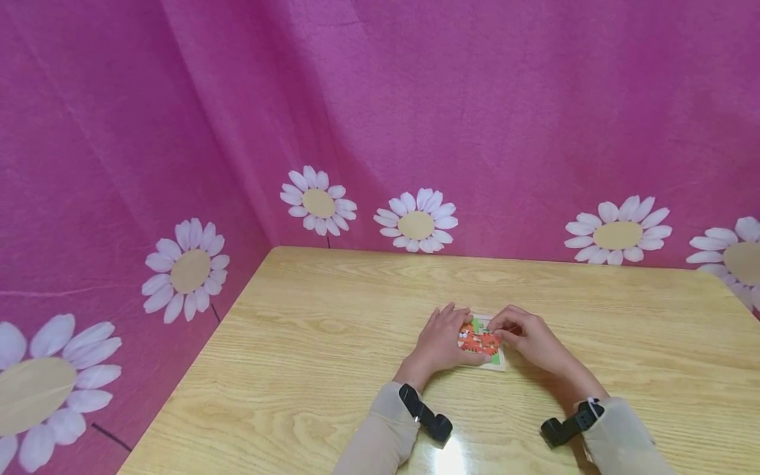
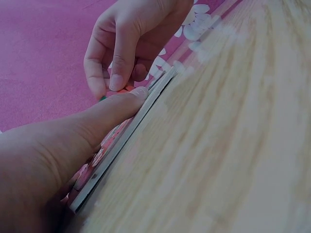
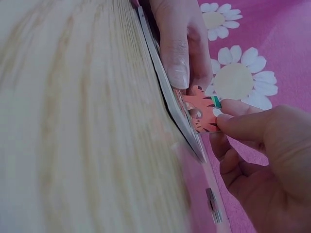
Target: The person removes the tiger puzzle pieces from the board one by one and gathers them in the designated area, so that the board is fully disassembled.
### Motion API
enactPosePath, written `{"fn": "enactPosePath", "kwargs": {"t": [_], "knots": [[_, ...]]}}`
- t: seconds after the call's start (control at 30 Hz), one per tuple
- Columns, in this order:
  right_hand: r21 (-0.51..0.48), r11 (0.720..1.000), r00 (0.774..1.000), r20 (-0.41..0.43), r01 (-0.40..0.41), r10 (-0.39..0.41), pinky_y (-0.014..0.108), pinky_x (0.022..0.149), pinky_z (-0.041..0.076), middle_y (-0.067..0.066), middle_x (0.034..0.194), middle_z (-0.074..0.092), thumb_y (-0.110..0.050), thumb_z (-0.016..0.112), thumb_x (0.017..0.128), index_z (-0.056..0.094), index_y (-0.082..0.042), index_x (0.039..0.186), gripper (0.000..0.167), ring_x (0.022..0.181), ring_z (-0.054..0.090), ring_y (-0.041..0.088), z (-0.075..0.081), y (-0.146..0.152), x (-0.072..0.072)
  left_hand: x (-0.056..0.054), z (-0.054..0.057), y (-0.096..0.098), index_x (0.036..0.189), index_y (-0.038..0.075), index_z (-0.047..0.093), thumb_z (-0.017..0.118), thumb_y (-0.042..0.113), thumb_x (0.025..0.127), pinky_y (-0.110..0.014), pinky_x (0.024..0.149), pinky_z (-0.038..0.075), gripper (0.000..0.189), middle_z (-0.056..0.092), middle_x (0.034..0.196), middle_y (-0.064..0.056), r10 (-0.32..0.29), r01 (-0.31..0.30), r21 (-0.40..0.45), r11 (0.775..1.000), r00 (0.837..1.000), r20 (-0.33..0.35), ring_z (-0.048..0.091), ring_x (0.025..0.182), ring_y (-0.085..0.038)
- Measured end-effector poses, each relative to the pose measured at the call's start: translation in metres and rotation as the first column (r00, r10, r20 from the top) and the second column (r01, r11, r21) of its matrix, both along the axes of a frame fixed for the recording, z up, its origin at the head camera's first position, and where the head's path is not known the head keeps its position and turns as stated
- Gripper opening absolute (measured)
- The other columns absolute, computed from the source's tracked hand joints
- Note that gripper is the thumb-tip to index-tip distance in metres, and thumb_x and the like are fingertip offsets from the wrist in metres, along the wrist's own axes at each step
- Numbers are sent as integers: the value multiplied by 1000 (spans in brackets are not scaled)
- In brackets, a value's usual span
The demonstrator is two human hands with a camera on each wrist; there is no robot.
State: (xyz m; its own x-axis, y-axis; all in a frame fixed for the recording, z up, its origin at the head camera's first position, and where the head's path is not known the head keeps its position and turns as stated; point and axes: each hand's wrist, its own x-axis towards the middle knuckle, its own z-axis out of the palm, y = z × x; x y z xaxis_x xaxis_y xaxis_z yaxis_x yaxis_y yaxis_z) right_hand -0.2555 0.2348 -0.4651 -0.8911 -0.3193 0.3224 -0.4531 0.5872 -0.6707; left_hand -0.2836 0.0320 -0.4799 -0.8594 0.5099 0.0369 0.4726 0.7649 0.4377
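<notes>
A small jigsaw puzzle in a pale frame [image 1: 502, 362] lies on the table, its picture an orange striped animal on green. My left hand [image 1: 442, 340] rests across its left side in the head view. The left thumb [image 2: 114, 109] lies straight along the near rim, and the other fingers reach the far side. At the puzzle's right side, my right hand [image 1: 534, 340] pinches an orange puzzle piece [image 3: 206, 110] with black stripes between thumb and forefinger. The piece is tilted up at the frame's edge; whether it touches the pieces beneath cannot be told.
The wood-grain table [image 1: 285, 343] extends around the puzzle on all sides. A magenta cloth [image 1: 499, 119] with white daisies hangs behind and to the left. Each wrist wears a black camera strap, such as the left one [image 1: 424, 415].
</notes>
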Motion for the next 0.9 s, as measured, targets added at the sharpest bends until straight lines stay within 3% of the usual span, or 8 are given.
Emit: {"fn": "enactPosePath", "kwargs": {"t": [0.63,0.9], "knots": [[44,996,996,31,79,-80,13,78,51,2,99,67,1,64,91,72,-14,97,18,90,57,0,-5,22,2,0,-1,-1,147,21,44,70,64,78,-33,128,13,85,36,157,11,-1,1,-18,1000,1000,7,17,153,-12],[47,994,995,12,103,-103,15,69,49,4,97,66,1,64,91,71,-12,97,16,83,54,0,-2,31,4,-1,-1,0,147,21,43,70,63,78,-33,128,13,85,37,157,11,2,-2,-12,1000,1000,8,17,153,-12]]}}
